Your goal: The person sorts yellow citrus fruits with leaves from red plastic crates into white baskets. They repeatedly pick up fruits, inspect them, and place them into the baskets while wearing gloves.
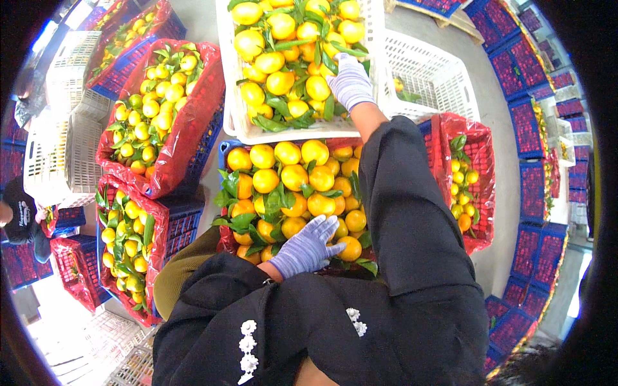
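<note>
My left hand (309, 246), in a striped lavender knit glove, lies palm down with fingers apart on mandarins (294, 177) in the near crate. That blue crate (223, 150) has a red liner and is filled with orange fruit and green leaves. Beyond it, a white plastic crate (299, 135) holds yellower mandarins (280, 83) with leafy stems. My right hand (351, 82), gloved alike, reaches into the white crate at its right side. Its fingertips are among fruit and leaves, so whether it grips a mandarin is hidden.
Red-lined crates of mandarins (157, 103) stand to the left, near stacked white crates (63, 159). At right are a white crate (429, 72) with a few fruits and a red-lined crate (483, 193). Stacked blue crates (531, 178) line the far right. A person (21, 212) is at far left.
</note>
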Demonstrator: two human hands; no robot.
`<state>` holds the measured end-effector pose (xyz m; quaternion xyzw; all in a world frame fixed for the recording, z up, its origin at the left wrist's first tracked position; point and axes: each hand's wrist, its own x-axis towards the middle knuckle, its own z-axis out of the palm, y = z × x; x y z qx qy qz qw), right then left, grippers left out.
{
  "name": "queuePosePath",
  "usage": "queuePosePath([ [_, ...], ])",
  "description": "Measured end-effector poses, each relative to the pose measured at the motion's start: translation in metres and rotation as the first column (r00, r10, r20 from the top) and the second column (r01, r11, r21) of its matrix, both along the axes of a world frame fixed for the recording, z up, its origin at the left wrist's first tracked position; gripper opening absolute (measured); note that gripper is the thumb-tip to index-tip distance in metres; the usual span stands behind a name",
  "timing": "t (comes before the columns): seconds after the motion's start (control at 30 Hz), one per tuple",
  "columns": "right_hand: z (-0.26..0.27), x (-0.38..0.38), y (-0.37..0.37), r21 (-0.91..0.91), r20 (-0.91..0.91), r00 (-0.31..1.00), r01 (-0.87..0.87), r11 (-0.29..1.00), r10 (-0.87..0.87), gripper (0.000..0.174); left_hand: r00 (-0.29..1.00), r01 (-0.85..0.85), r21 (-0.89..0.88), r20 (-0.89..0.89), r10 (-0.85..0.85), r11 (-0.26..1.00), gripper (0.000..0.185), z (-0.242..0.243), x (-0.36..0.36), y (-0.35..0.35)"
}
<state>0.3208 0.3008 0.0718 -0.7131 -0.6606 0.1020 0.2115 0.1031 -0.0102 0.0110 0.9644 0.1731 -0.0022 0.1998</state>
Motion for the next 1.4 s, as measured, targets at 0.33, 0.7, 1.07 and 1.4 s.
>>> queuePosePath([
  [0.33,-0.036,0.040,-0.309,-0.290,-0.315,0.912,-0.357,0.888,0.264,0.036,0.998,-0.054,0.038,-0.035,0.055,0.998,0.058,0.011,-0.001,-0.003],
  [0.7,-0.052,0.037,-0.347,-0.553,-0.509,0.852,-0.215,0.805,-0.122,0.071,0.996,-0.058,0.061,-0.069,0.063,0.996,0.052,0.021,-0.001,-0.005],
  [1.07,-0.032,0.025,-0.335,-0.651,-0.182,0.958,-0.288,0.702,0.223,0.074,0.995,-0.096,0.167,0.024,0.094,0.981,0.049,0.015,0.010,0.035],
  [1.4,0.017,-0.041,-0.077,-0.140,-0.078,0.908,-0.418,0.898,0.411,0.059,0.989,-0.142,0.116,0.062,0.136,0.983,0.044,0.014,0.004,0.033],
])
